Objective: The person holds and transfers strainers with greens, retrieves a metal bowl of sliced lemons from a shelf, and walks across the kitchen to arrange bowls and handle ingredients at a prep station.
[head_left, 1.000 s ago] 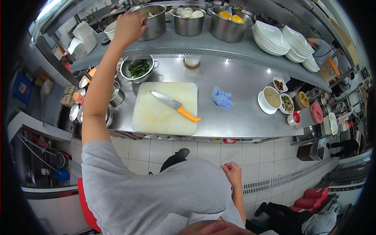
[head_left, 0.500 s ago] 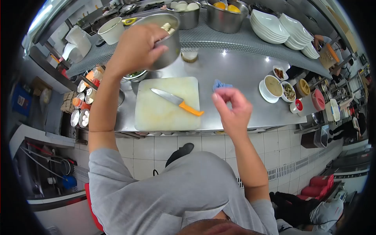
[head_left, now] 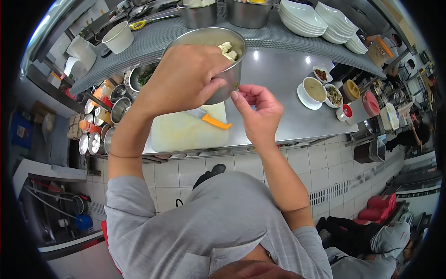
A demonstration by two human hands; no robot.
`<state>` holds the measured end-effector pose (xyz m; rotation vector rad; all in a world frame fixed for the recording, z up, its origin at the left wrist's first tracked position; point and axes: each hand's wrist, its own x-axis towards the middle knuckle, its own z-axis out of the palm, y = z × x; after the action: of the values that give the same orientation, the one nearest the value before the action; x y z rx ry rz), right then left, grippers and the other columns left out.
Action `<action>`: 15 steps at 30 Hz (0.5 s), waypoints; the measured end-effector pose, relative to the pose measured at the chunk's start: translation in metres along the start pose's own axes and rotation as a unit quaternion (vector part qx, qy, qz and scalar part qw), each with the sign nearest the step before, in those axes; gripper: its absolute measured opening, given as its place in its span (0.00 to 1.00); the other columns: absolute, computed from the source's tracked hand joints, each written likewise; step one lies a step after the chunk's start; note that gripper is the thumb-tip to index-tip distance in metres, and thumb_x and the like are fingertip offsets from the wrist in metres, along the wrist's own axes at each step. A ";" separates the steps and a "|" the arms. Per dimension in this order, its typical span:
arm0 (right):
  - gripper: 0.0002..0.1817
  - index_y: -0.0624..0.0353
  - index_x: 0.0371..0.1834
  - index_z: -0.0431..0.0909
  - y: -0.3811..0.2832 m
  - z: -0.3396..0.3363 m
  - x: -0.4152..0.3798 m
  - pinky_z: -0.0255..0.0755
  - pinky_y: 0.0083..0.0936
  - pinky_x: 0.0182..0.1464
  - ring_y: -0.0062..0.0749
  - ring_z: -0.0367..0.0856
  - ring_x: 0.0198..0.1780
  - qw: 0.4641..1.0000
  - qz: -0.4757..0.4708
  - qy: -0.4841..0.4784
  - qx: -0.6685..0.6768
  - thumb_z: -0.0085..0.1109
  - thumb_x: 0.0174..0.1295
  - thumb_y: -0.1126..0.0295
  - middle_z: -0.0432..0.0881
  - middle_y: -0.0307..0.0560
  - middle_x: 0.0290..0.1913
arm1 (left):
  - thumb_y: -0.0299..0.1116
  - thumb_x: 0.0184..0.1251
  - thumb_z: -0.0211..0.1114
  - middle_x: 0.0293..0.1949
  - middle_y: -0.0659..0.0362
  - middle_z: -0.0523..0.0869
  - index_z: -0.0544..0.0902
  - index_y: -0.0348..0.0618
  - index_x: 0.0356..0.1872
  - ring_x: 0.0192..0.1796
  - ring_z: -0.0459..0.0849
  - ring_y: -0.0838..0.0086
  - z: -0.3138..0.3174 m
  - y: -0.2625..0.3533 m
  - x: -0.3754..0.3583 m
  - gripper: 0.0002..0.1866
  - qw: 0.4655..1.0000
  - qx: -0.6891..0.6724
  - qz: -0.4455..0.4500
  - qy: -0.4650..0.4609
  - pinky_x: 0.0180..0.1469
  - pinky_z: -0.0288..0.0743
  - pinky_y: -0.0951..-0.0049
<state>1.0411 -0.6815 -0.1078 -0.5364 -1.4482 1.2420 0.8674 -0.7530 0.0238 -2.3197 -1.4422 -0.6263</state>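
Note:
A metal pot holding pale white chunks hangs tilted over the counter. My left hand is closed over its near rim and hides part of the opening. At the pot's lower right wall, my right hand has its thumb and curled fingertips against the edge, by a small green spot. Below the pot lies a pale cutting board. On it rests a knife with an orange handle, its blade mostly covered by my left hand and the pot. A scrap of blue cloth shows only slightly behind my right hand.
On the steel counter, a bowl of soup and small dishes stand at right. Stacked white plates and metal pots line the shelf above. Bowls and bottles crowd the left. Other people are at the right.
The pot has come right and nearer in my left hand, now above the board's far edge. My right hand has moved left and up to the pot's wall.

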 end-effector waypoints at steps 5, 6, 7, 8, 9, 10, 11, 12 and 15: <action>0.09 0.65 0.42 0.85 0.000 -0.009 -0.001 0.76 0.16 0.38 0.15 0.79 0.34 1.000 0.013 0.010 -0.001 0.73 0.65 0.73 0.87 0.37 0.35 | 0.34 0.54 0.75 0.33 0.53 0.83 0.85 0.38 0.46 0.36 0.83 0.53 0.004 0.007 0.006 0.19 1.000 -0.006 0.025 0.012 0.36 0.75 0.56; 0.08 0.66 0.42 0.84 -0.001 -0.010 -0.001 0.76 0.16 0.39 0.15 0.80 0.35 1.000 0.017 0.010 -0.001 0.72 0.66 0.74 0.86 0.38 0.36 | 0.34 0.54 0.75 0.33 0.53 0.83 0.85 0.38 0.46 0.36 0.82 0.53 0.004 0.010 0.006 0.18 1.000 -0.009 0.025 0.011 0.36 0.75 0.56; 0.07 0.67 0.42 0.84 -0.002 -0.011 -0.002 0.76 0.15 0.39 0.16 0.80 0.36 1.000 0.022 0.009 -0.002 0.71 0.67 0.75 0.86 0.39 0.36 | 0.34 0.54 0.75 0.33 0.53 0.82 0.85 0.38 0.45 0.36 0.82 0.53 0.004 0.011 0.007 0.18 1.000 -0.013 0.024 0.009 0.36 0.75 0.56; 0.07 0.67 0.42 0.83 -0.001 -0.012 -0.002 0.76 0.15 0.39 0.15 0.80 0.36 1.000 0.021 0.007 -0.001 0.71 0.68 0.75 0.86 0.38 0.36 | 0.34 0.54 0.75 0.33 0.53 0.82 0.86 0.38 0.45 0.36 0.82 0.52 0.004 0.013 0.007 0.18 1.000 -0.013 0.023 0.005 0.36 0.75 0.56; 0.07 0.67 0.43 0.83 0.003 -0.013 -0.003 0.76 0.15 0.40 0.15 0.80 0.36 1.000 0.020 0.004 0.000 0.70 0.68 0.75 0.86 0.38 0.36 | 0.34 0.54 0.75 0.33 0.53 0.82 0.86 0.38 0.45 0.36 0.82 0.52 0.003 0.014 0.007 0.18 1.000 -0.013 0.021 0.001 0.36 0.75 0.56; 0.07 0.66 0.43 0.82 0.005 -0.014 -0.003 0.75 0.15 0.40 0.15 0.80 0.36 1.000 0.019 0.002 0.001 0.70 0.69 0.75 0.86 0.38 0.37 | 0.34 0.54 0.75 0.33 0.53 0.82 0.86 0.38 0.45 0.36 0.82 0.52 0.003 0.015 0.007 0.18 1.000 -0.012 0.019 -0.003 0.36 0.75 0.56; 0.06 0.66 0.42 0.82 0.006 -0.014 -0.004 0.75 0.15 0.40 0.15 0.79 0.35 1.000 0.023 0.007 0.015 0.69 0.69 0.74 0.85 0.37 0.36 | 0.34 0.54 0.75 0.33 0.53 0.82 0.86 0.38 0.45 0.36 0.82 0.52 0.003 0.015 0.007 0.18 1.000 -0.010 0.019 -0.004 0.36 0.75 0.56; 0.06 0.65 0.42 0.82 0.006 -0.013 -0.005 0.75 0.15 0.39 0.14 0.79 0.35 0.999 0.026 0.012 0.029 0.69 0.69 0.74 0.85 0.36 0.35 | 0.34 0.54 0.75 0.33 0.53 0.82 0.86 0.38 0.45 0.36 0.82 0.52 0.002 0.016 0.007 0.18 1.000 -0.008 0.019 -0.006 0.36 0.75 0.56; 0.06 0.65 0.41 0.82 0.003 -0.013 -0.010 0.74 0.16 0.40 0.13 0.78 0.35 0.999 0.021 0.024 0.040 0.68 0.69 0.73 0.84 0.35 0.35 | 0.35 0.54 0.75 0.33 0.53 0.83 0.86 0.39 0.45 0.37 0.82 0.52 0.001 0.017 0.005 0.18 1.000 0.000 0.016 -0.009 0.37 0.75 0.56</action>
<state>1.0551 -0.6842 -0.1169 -0.5415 -1.3474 1.3058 0.8849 -0.7558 0.0252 -2.3489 -1.4090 -0.5984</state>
